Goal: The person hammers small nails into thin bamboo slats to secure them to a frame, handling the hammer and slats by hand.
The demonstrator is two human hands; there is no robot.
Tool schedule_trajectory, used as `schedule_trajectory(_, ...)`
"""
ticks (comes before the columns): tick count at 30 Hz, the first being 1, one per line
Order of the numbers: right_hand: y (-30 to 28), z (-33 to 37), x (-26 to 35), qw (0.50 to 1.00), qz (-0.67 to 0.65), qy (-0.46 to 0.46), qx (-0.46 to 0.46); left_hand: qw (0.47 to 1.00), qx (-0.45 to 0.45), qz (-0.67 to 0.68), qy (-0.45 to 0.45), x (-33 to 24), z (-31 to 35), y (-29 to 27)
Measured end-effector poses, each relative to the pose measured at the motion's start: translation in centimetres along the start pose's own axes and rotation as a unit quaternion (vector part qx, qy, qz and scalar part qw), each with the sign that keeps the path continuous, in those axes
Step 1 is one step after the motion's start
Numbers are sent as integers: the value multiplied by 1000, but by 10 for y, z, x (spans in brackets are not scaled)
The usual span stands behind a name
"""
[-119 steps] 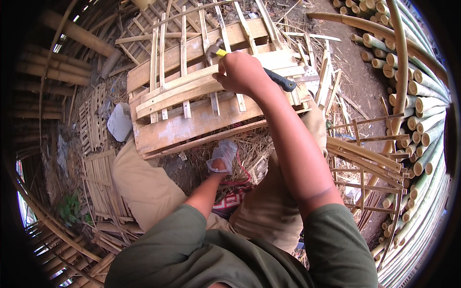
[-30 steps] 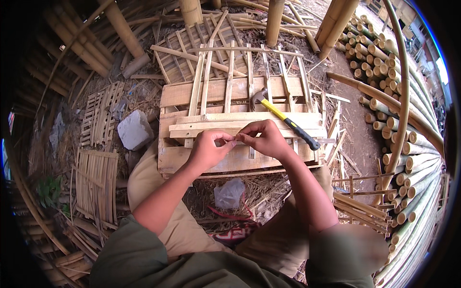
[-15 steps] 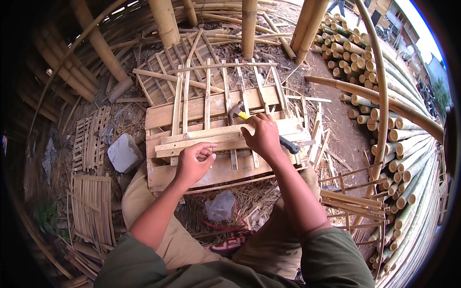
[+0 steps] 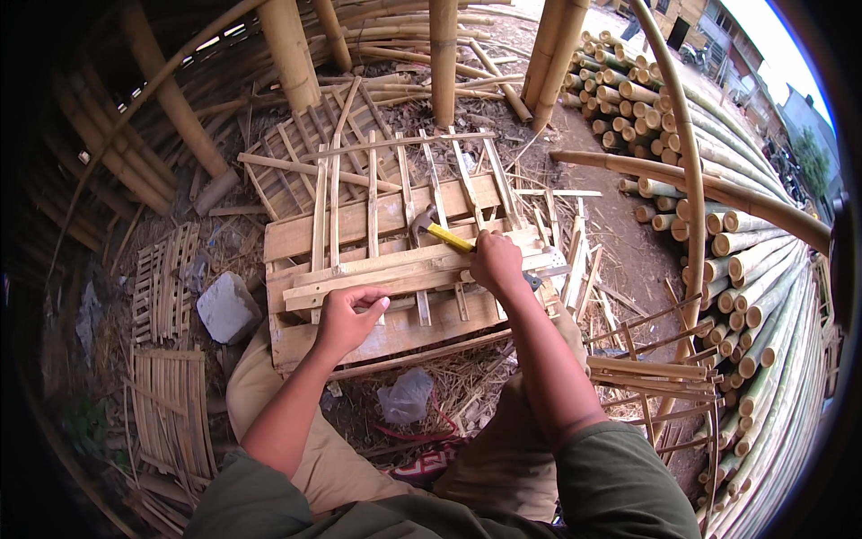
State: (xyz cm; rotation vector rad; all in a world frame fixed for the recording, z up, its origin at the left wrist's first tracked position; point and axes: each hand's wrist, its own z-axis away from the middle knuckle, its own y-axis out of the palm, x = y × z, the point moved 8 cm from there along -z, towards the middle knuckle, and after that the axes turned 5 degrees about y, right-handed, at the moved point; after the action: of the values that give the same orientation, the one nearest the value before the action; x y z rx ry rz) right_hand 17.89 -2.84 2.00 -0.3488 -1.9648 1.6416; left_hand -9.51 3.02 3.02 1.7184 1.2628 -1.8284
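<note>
My right hand [image 4: 498, 262] is closed round the handle of a claw hammer [image 4: 449, 237] with a yellow shaft and a dark grip. The hammer's metal head lies over the slats, left of that hand. My left hand [image 4: 350, 319] is at the near edge of a pale wooden batten [image 4: 359, 283], thumb and fingertips pinched together; what they hold, if anything, is too small to make out. The batten lies across a frame of thin bamboo slats [image 4: 373, 193]. That frame rests on a low table of rough planks [image 4: 395, 337] in front of my knees.
A pale stone block [image 4: 228, 308] stands left of the table, near slatted panels [image 4: 171, 395]. Another slatted frame [image 4: 305, 148] leans beyond. Stacked bamboo poles [image 4: 763, 296] fill the right side. A clear plastic bag [image 4: 406, 395] lies between my legs. Upright bamboo posts [image 4: 443, 63] stand ahead.
My right hand now grips the hammer's handle farther from its head, and more yellow shaft shows. My left fingers have drawn closer together. The whole view has shifted slightly.
</note>
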Motion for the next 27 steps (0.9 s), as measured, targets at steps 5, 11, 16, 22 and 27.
schedule_trajectory(5,-1,-1,3,1000,3,4,24,1000,-2,0,-11,-1,-1,-4)
schedule_trajectory(11,3,-1,2,999,1,1,32,1000,3,-27,10,-2,-1,-5)
schedule_trajectory(16,2,-1,6,998,-43,24,45,999,2,-7,-31,10,0,-5)
schedule_trajectory(22,11,0,5,992,-74,36,96,999,13,-2,-35,6,1,-4)
schedule_trajectory(27,-1,-2,4,991,-82,67,77,999,16,9,-44,2,1,0)
